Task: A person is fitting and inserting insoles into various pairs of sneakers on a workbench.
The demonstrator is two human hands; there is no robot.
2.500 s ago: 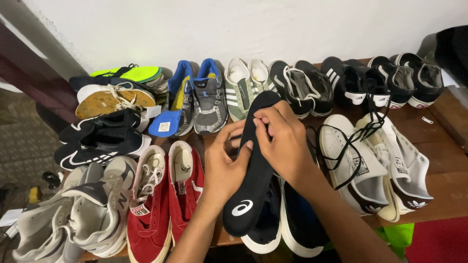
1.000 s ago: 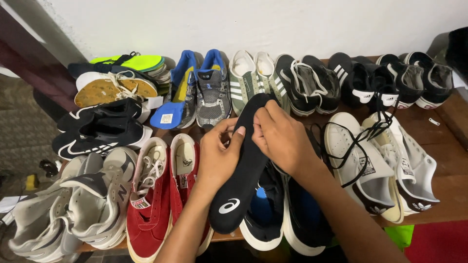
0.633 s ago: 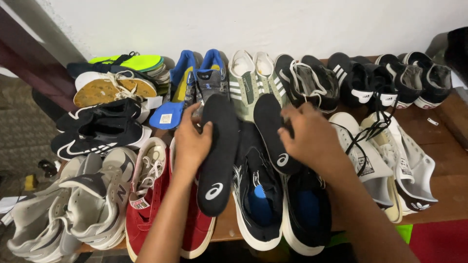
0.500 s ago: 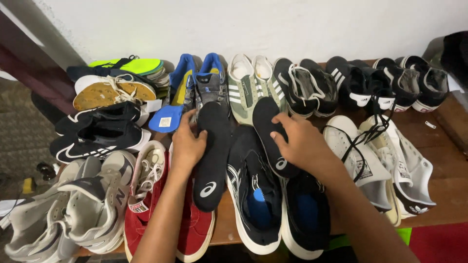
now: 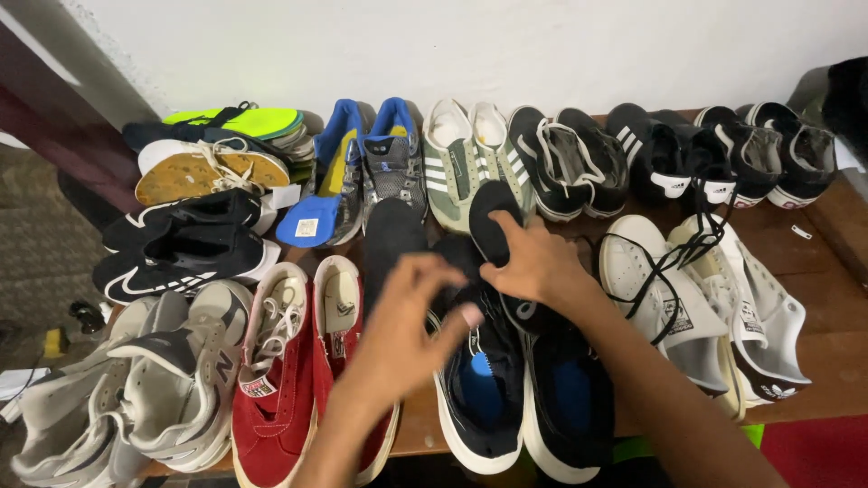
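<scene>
Two hands: both were over the pair of black shoes [image 5: 515, 389] at the table's [image 5: 832, 361] front edge.
Right hand [image 5: 533, 262]: it gripped a black insole [image 5: 491, 228], fingers curled round its upper end.
Right insole: it lay under that hand, reaching up toward the green striped shoes [image 5: 461, 158].
Left hand [image 5: 398, 334]: blurred, fingers loosely spread, holding nothing that I could make out.
Left insole [image 5: 391, 237]: it lay just beyond the left hand's fingertips; whether they touched was unclear.
Left of left hand: red shoes [image 5: 303, 361].
Right of right hand: white shoes [image 5: 714, 316].
</scene>
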